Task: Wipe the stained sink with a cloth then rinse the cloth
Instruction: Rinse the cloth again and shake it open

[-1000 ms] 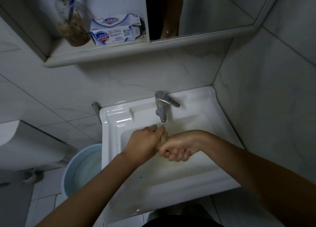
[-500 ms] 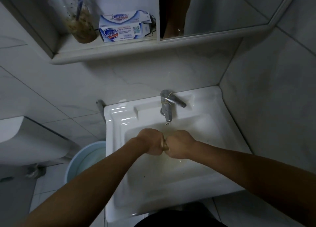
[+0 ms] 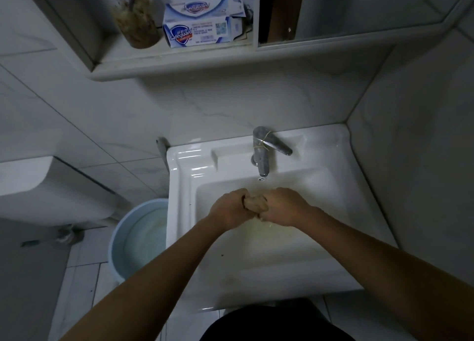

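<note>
1. Fingers (image 3: 243,196) of left hand (image 3: 229,211) and right hand (image 3: 284,207) curl tight round the bunched cloth (image 3: 255,202), seemingly wringing it.
2. Cloth sits over the sink (image 3: 183,186), just below the tap (image 3: 261,155), so drips drain.

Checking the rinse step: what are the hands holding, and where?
The cloth, bunched: left hand grips its left end, right hand its right end.

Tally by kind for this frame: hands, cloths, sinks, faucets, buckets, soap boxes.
Hands: 2, left hand, right hand
Cloths: 1, crumpled brown cloth
Sinks: 1, white ceramic sink
Faucets: 1, grey metal faucet
Buckets: 1, light blue plastic bucket
Soap boxes: 1, white-and-blue cardboard soap box
Total: 7
</note>
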